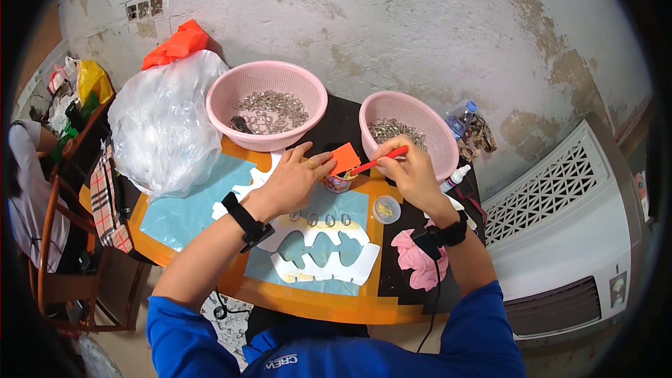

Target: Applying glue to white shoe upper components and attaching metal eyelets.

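Observation:
My left hand (301,176) holds a small orange card (344,158) by its left edge, above a small printed cup (339,182). Between the fingers of my right hand (409,171) is a slim red stick (378,159), slanting down to the left. Its tip, with something yellowish on it, meets the card's lower edge at the cup's rim; whether it is a brush I cannot tell. Nearer me lies a white scalloped sheet (325,269) with cut-outs. Several small metal rings (330,220) sit in a row along its upper part. A clear round tub (386,209) with yellow bits stands right of the cup.
Two pink baskets (266,141) (448,161) of metal pieces stand at the back. A stuffed plastic bag (168,126) fills the left. At right are a pink cloth (420,262), a white bottle (455,178) and a white slatted unit (574,238). Another person (35,196) sits far left.

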The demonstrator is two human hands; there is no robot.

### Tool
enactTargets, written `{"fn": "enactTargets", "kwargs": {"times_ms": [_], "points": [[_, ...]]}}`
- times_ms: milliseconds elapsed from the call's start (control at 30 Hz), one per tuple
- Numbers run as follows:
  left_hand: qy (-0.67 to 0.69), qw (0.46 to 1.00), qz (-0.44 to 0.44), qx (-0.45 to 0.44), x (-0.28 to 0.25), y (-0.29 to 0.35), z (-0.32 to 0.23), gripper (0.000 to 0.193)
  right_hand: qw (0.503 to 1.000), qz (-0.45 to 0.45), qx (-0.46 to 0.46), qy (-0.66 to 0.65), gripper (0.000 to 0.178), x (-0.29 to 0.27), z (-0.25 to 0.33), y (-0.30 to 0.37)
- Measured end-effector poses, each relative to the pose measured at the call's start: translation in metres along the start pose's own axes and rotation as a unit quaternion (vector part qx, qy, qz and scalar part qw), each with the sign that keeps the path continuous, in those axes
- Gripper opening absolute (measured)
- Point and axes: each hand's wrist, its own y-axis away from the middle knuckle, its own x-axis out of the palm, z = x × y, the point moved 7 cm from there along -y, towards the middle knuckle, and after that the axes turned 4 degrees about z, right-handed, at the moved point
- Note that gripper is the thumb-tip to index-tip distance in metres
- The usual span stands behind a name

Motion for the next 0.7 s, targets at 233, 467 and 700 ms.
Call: {"fn": "enactTargets", "kwargs": {"times_ms": [233, 467, 700], "points": [[0.008, 1.0, 0.009, -0.002, -0.004, 0.001, 0.0, 0.074, 0.992, -0.06, -0.041, -0.107, 0.009, -0.034, 0.004, 0.006], [0.016, 1.0, 0.022, -0.003, -0.006, -0.001, -0.002, 0.075, 0.968, -0.169, 0.01, -0.183, 0.012, -0.062, -0.022, 0.026], [0.027, 0.999, 0.017, -0.001, -0.003, -0.001, 0.0, 0.076, 0.94, -0.255, 0.067, -0.215, 0.011, -0.078, -0.056, 0.05]]}}
